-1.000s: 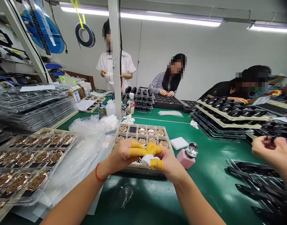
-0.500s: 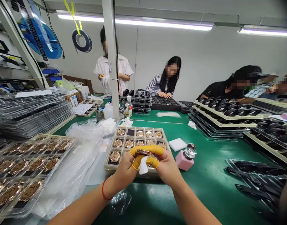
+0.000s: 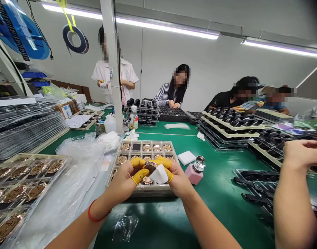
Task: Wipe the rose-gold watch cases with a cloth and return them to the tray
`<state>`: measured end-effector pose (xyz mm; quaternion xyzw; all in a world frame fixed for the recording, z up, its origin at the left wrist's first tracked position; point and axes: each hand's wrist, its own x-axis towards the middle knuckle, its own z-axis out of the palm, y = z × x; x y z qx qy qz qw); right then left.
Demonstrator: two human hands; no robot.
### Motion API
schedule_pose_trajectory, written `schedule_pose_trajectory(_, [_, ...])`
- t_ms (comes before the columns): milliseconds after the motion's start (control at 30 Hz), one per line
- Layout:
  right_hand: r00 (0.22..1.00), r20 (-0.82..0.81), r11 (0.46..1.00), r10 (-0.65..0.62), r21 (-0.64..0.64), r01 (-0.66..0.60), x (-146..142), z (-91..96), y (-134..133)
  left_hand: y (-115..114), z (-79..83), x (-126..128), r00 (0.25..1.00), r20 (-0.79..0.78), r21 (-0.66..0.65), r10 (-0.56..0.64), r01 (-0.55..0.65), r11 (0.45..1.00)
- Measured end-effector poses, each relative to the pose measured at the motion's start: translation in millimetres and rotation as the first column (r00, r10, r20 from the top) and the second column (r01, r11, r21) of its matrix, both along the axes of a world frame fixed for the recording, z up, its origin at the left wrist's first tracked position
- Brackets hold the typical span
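My left hand (image 3: 123, 180) and my right hand (image 3: 175, 178) meet over a beige compartment tray (image 3: 145, 188) of round copper-coloured parts. Both wear yellow finger cots. The left fingers pinch one round copper part (image 3: 149, 167). The right fingers press a small white wipe (image 3: 159, 174) against it. A red band circles my left wrist. More copper parts (image 3: 147, 147) sit in the tray's far cells.
A pink pump bottle (image 3: 195, 171) and a white foam pad (image 3: 186, 157) stand right of the tray. Clear covered trays of copper parts (image 3: 20, 176) lie left, plastic bags beside them. A co-worker's arm (image 3: 293, 193) reaches in at right over black straps (image 3: 254, 188). Several people work at the far side.
My hands stayed together, turning the part and wipe between the fingers. The camera swung left and down a little. The co-worker's arm has come back into view at right.
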<state>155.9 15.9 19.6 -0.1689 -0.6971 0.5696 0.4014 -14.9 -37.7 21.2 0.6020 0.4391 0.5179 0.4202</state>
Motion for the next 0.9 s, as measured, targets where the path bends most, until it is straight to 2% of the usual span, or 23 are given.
schedule_pose_trajectory(67, [0.997,-0.021,0.982,0.075,-0.17,-0.078,0,0.5,0,0,3.3,0,0.99,0.057,-0.066,-0.127,0.131,0.989])
schedule_pose_trajectory(100, [0.997,-0.046,0.967,0.068,-0.243,-0.077,-2,0.2,-1,-1,4.3,1,0.982,0.073,-0.08,-0.174,0.179,0.981])
schedule_pose_trajectory(133, [0.996,-0.08,0.951,0.041,-0.302,-0.064,-4,-0.3,-3,-2,4.7,2,0.977,0.089,-0.079,-0.192,0.199,0.977])
schedule_pose_trajectory(200, [0.991,-0.134,0.933,-0.001,-0.357,-0.047,-9,-1.7,-9,-3,3.8,5,0.983,0.13,-0.043,-0.132,0.139,0.989])
schedule_pose_trajectory(267, [0.992,-0.119,0.961,-0.047,-0.277,0.012,-13,-3.5,-16,-3,1.4,9,0.984,0.179,0.005,-0.003,0.002,1.0])
schedule_pose_trajectory(333, [0.984,-0.077,0.981,-0.163,-0.121,0.153,-14,-6.0,-19,-2,-1.1,12,0.975,0.208,0.032,0.079,-0.087,0.996])
schedule_pose_trajectory(433, [0.935,-0.067,0.935,-0.348,0.042,0.351,-10,-10.7,-16,0,-2.6,15,0.984,0.178,-0.031,0.026,-0.02,0.999])
schedule_pose_trajectory(500, [0.92,-0.056,0.916,-0.387,0.096,0.391,-6,-12.7,-11,-1,-2.0,16,0.991,0.12,-0.08,-0.055,0.065,0.995])
schedule_pose_trajectory(567, [0.929,-0.057,0.926,-0.365,0.084,0.368,-4,-12.3,-7,-1,-0.9,15,0.992,0.076,-0.074,-0.099,0.105,0.992])
schedule_pose_trajectory(667, [0.973,-0.09,0.975,-0.211,-0.098,0.202,-8,-9.0,-7,1,-0.7,11,0.991,0.122,-0.064,-0.06,0.069,0.996])
schedule_pose_trajectory(767, [0.985,-0.138,0.965,-0.105,-0.254,0.067,-19,-9.8,-13,4,-4.3,8,0.974,0.225,-0.105,-0.005,0.029,0.994])
schedule_pose_trajectory(833, [0.972,-0.172,0.96,-0.161,-0.257,0.114,-25,-14.0,-17,5,-7.8,10,0.96,0.279,-0.126,0.021,0.015,0.992])
schedule_pose_trajectory(900, [0.948,-0.185,0.957,-0.259,-0.18,0.227,-27,-18.9,-19,5,-10.3,13,0.942,0.335,-0.155,0.03,0.024,0.988])
